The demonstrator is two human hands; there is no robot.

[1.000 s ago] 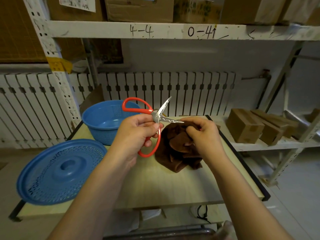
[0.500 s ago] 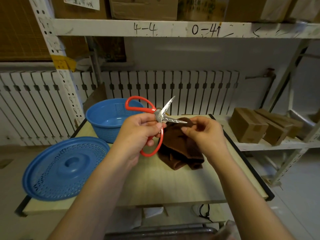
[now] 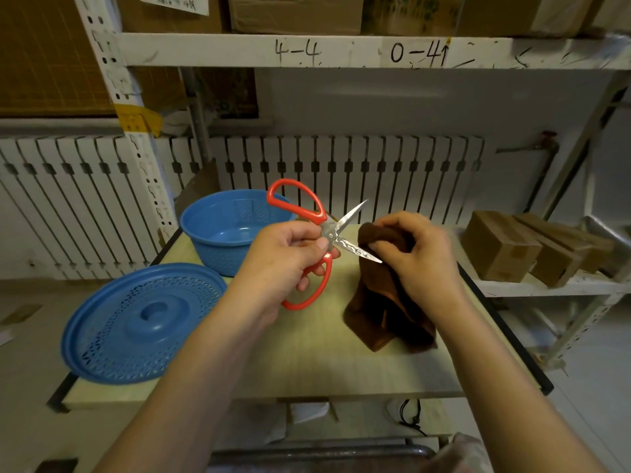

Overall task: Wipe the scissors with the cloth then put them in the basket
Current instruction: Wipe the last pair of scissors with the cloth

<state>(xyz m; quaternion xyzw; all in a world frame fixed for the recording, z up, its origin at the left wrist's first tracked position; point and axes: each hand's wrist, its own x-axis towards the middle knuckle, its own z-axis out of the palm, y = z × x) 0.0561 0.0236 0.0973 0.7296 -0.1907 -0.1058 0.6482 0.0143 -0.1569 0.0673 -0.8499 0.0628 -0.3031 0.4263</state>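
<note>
Left hand (image 3: pixel 286 254) holds the scissors (image 3: pixel 322 238) above the table (image 3: pixel 307 356), fingers curled through the lower red handle loop and thumb pressed near the pivot; blades are spread apart in a V, one pointing up and right, the other pointing right and slightly down; upper handle loop stands free above the hand, in front of the basket's rim as seen from the head camera. Right hand (image 3: pixel 416 261) grips a bunched fold of the brown cloth (image 3: pixel 386 312), fingers curled round it; the cloth sits against the lower blade near its tip; the rest of the cloth hangs down from the hand and its lower edge rests on the table. Blue basket (image 3: pixel 227 233) stands at the back left of the table, holding nothing visible; blue perforated lid (image 3: pixel 143 322) lies flat at the front left, overhanging the table edge; cardboard boxes (image 3: pixel 502 247) sit on a shelf to the right.
</note>
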